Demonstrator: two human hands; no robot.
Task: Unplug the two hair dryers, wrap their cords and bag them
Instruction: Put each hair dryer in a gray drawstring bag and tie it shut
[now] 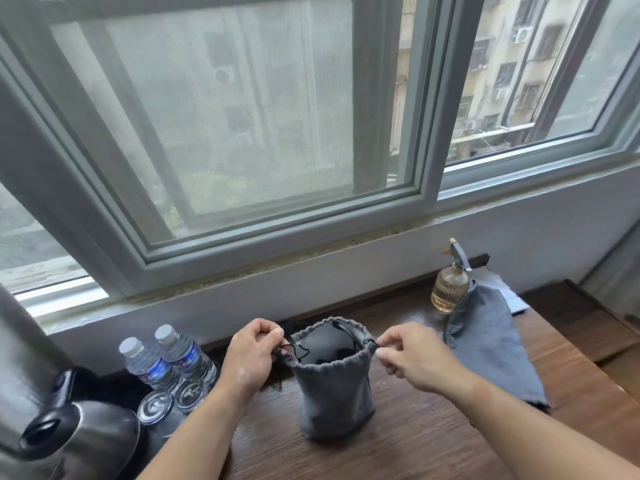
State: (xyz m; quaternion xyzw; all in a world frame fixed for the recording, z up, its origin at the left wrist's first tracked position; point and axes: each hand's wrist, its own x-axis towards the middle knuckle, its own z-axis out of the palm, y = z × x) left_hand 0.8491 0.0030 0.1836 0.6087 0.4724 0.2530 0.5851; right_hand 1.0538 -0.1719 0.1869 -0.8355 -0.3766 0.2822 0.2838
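Head: bag (334,393) stands upright, left hand (251,358), right hand (415,358) pinching drawstrings (287,347).

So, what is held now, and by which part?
The grey bag, by its drawstring: left hand and right hand pinch it at opposite sides of the mouth.

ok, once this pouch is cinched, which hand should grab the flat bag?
Right, probably. The flat bag lies just outside the right hand; the left hand is across the upright pouch and would have to reach over it.
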